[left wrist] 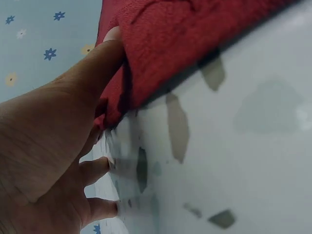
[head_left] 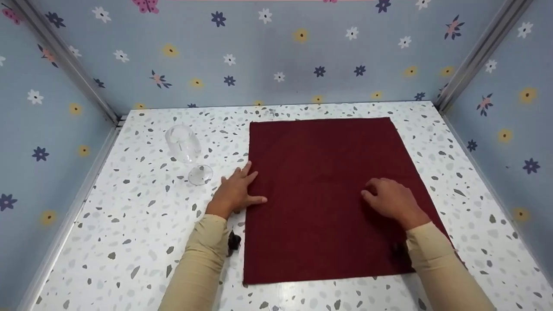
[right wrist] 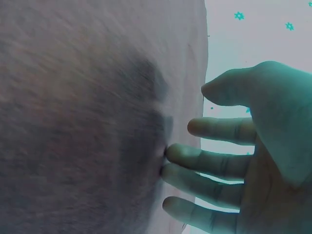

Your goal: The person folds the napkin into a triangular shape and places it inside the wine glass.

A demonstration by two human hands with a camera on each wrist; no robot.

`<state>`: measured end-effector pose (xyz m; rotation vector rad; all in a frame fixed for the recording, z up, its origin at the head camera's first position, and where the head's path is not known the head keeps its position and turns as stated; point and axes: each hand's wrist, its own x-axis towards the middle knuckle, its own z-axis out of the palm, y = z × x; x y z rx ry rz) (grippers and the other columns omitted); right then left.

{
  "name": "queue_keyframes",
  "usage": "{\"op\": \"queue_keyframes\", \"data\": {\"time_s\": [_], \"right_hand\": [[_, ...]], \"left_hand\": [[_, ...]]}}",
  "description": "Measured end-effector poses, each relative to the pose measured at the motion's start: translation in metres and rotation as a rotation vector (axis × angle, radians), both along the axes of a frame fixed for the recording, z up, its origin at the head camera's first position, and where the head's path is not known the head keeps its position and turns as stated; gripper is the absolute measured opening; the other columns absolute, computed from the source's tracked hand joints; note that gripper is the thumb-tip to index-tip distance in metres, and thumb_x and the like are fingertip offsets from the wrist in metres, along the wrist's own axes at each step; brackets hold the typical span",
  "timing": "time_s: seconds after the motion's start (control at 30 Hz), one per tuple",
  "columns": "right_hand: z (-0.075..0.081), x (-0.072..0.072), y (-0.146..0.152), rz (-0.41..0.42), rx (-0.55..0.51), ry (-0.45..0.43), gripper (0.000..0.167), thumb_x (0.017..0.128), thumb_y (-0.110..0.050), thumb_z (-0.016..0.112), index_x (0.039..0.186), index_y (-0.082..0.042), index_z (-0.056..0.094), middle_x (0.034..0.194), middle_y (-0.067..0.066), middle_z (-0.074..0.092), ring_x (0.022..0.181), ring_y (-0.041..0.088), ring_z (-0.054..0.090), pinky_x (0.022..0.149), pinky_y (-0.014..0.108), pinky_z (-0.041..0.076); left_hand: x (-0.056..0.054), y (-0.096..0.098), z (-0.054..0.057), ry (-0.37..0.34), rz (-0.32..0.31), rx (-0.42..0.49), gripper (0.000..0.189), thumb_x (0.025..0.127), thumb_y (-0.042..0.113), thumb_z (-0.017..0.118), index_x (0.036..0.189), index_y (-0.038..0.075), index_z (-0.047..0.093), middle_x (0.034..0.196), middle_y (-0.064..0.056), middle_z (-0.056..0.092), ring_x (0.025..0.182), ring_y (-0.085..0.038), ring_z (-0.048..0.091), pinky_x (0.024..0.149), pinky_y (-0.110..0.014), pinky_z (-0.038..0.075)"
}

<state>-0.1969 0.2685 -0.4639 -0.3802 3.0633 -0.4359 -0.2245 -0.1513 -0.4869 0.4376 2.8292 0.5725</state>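
A dark red square cloth (head_left: 319, 194) lies spread flat on the table, its left edge nearly straight. At that edge rests my left hand (head_left: 233, 192), fingers spread; the thumb and a fingertip are on the cloth and other fingertips touch the tabletop. In the left wrist view the thumb presses the red cloth (left wrist: 165, 48) near its border. My right hand (head_left: 391, 201) is over the right part of the cloth. The right wrist view shows that hand (right wrist: 258, 161) with fingers extended and apart, holding nothing, its middle fingertips at or just above the cloth (right wrist: 73, 122).
A clear stemmed glass (head_left: 185, 144) lies on its side left of the cloth. The speckled white table (head_left: 129, 224) is enclosed by flower-patterned panels (head_left: 276, 52) at the back and both sides. A small black object (head_left: 233, 242) is beside the left forearm.
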Motion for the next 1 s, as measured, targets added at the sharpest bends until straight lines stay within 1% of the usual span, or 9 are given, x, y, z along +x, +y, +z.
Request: {"op": "queue_keyframes", "data": {"time_s": [0.13,0.23,0.3,0.57,0.77,0.9,1.0], "right_hand": [[0.001,-0.008,0.004,-0.021,-0.050,-0.038,0.035,0.098,-0.033,0.062,0.116,-0.005,0.070,0.111,0.018,0.070,0.101,0.040,0.065,0.080,0.061,0.049],[0.002,-0.013,0.007,-0.032,-0.095,-0.070,0.034,0.099,-0.033,0.061,0.117,-0.005,0.070,0.111,0.017,0.070,0.100,0.039,0.065,0.081,0.060,0.049],[0.002,-0.016,0.009,-0.042,-0.122,-0.083,0.033,0.099,-0.033,0.061,0.116,-0.006,0.071,0.110,0.016,0.070,0.098,0.037,0.066,0.081,0.059,0.049],[-0.001,-0.033,0.010,-0.085,-0.192,-0.086,0.030,0.100,-0.031,0.059,0.113,-0.007,0.072,0.111,0.016,0.070,0.100,0.036,0.065,0.084,0.058,0.049],[-0.004,-0.044,0.012,-0.082,-0.189,-0.066,0.028,0.100,-0.029,0.059,0.112,-0.007,0.072,0.112,0.016,0.069,0.102,0.035,0.064,0.086,0.057,0.049],[-0.003,-0.051,0.015,-0.078,-0.179,-0.050,0.027,0.100,-0.027,0.059,0.111,-0.006,0.072,0.112,0.017,0.066,0.104,0.036,0.061,0.086,0.058,0.048],[-0.003,-0.057,0.017,-0.092,-0.178,-0.034,0.027,0.099,-0.026,0.059,0.110,-0.005,0.071,0.111,0.018,0.063,0.104,0.036,0.059,0.086,0.058,0.047]], "left_hand": [[-0.002,-0.003,0.004,-0.009,-0.008,-0.022,0.093,0.084,0.055,0.075,0.154,0.005,0.038,0.164,-0.011,0.022,0.148,-0.039,0.021,0.113,-0.065,0.022],[-0.003,-0.003,0.004,-0.007,-0.021,-0.041,0.095,0.083,0.057,0.075,0.154,0.005,0.038,0.163,-0.012,0.027,0.148,-0.041,0.022,0.113,-0.065,0.022],[-0.003,-0.003,0.003,-0.001,-0.022,-0.044,0.096,0.083,0.058,0.075,0.154,0.006,0.039,0.163,-0.012,0.027,0.148,-0.040,0.022,0.113,-0.065,0.022],[-0.001,-0.003,0.000,0.034,-0.018,-0.039,0.095,0.082,0.055,0.077,0.153,0.004,0.040,0.162,-0.013,0.028,0.147,-0.041,0.023,0.111,-0.069,0.023],[0.001,-0.003,-0.001,0.016,-0.019,-0.038,0.093,0.084,0.054,0.075,0.154,0.005,0.038,0.163,-0.011,0.027,0.148,-0.042,0.020,0.110,-0.071,0.020],[0.001,-0.001,0.000,0.004,-0.010,-0.028,0.093,0.084,0.053,0.076,0.155,0.006,0.037,0.163,-0.010,0.027,0.149,-0.041,0.018,0.111,-0.071,0.018],[-0.001,-0.001,-0.001,0.005,-0.010,-0.018,0.093,0.084,0.052,0.076,0.155,0.005,0.037,0.162,-0.011,0.027,0.149,-0.042,0.018,0.111,-0.071,0.018]]}}
